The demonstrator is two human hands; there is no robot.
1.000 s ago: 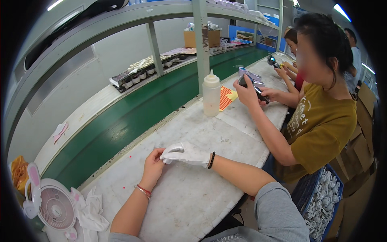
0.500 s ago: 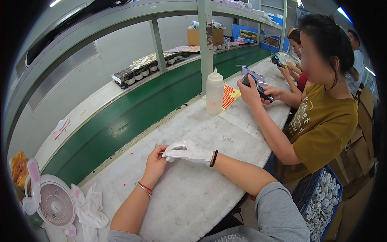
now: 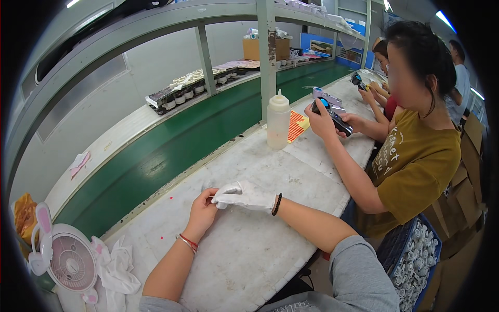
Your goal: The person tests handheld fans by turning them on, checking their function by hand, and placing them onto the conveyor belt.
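My bare left hand (image 3: 204, 208), with a red cord and a silver bangle at the wrist, meets my right hand (image 3: 243, 196) over the worktable. A white glove (image 3: 254, 198) covers my right hand, and a black bead bracelet (image 3: 277, 204) circles that wrist. The fingers of both hands are bent and pressed together at the tips. Whatever lies between them is hidden or too small to make out. Small red dots (image 3: 171, 197) mark the pale tabletop (image 3: 249, 249) near my left hand.
A squeeze bottle (image 3: 278, 125) stands beside a sheet of orange dots (image 3: 296, 126). At right, a co-worker holds a black device (image 3: 335, 120). A pink-white fan (image 3: 71, 265) and white cloth (image 3: 117, 270) lie left. Beyond runs a green conveyor belt (image 3: 156, 161); a blue crate (image 3: 434, 255) sits lower right.
My hands keep the same pose, fingertips together. The whole view has shifted very slightly. The co-worker's black device has turned a little.
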